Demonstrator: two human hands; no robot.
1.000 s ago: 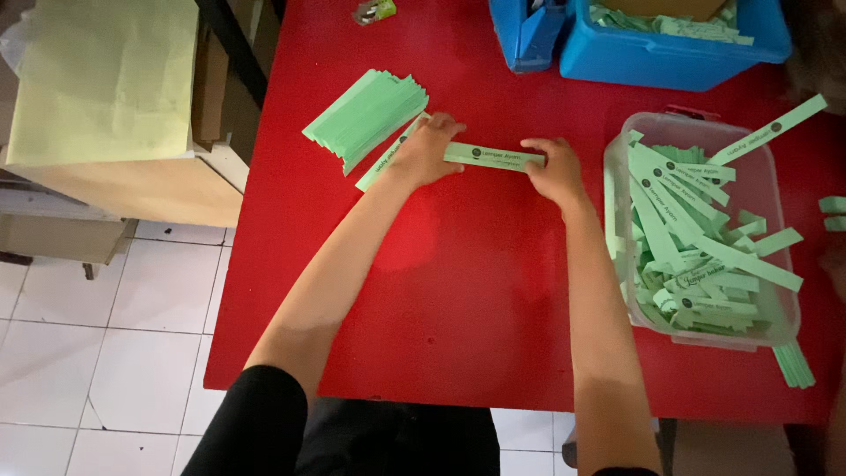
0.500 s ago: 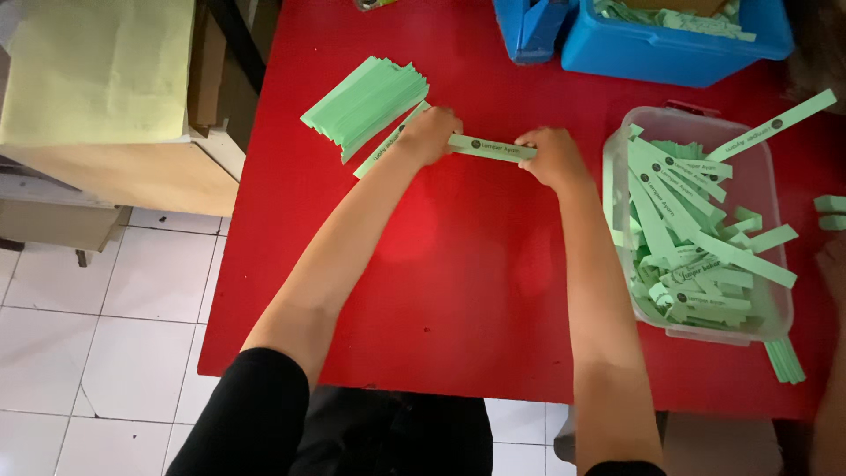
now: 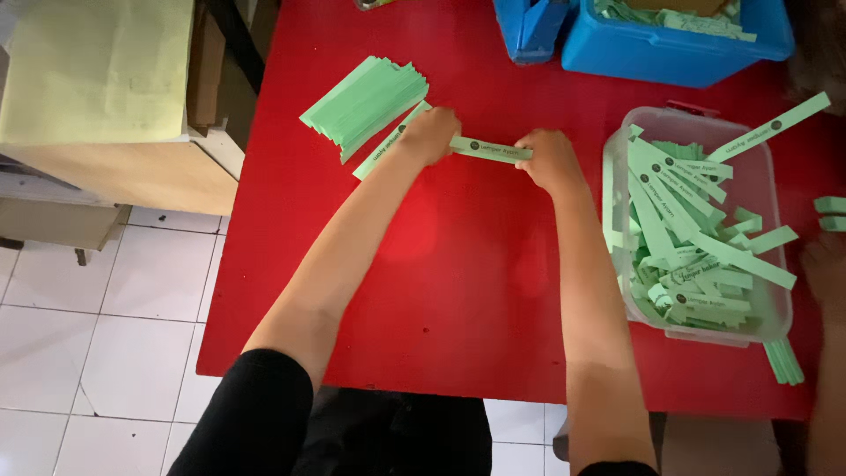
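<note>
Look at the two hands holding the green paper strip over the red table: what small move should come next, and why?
Probably carry the green strip left onto the neat stack of strips. The left hand and right hand grip its two ends, the stack lies just beside the left hand, and the clear tub holds loose ones.

Bare red table (image 3: 458, 291) toward the near edge; green strip stack (image 3: 366, 106) blocks left, clear strip bin (image 3: 767, 326) right.
</note>
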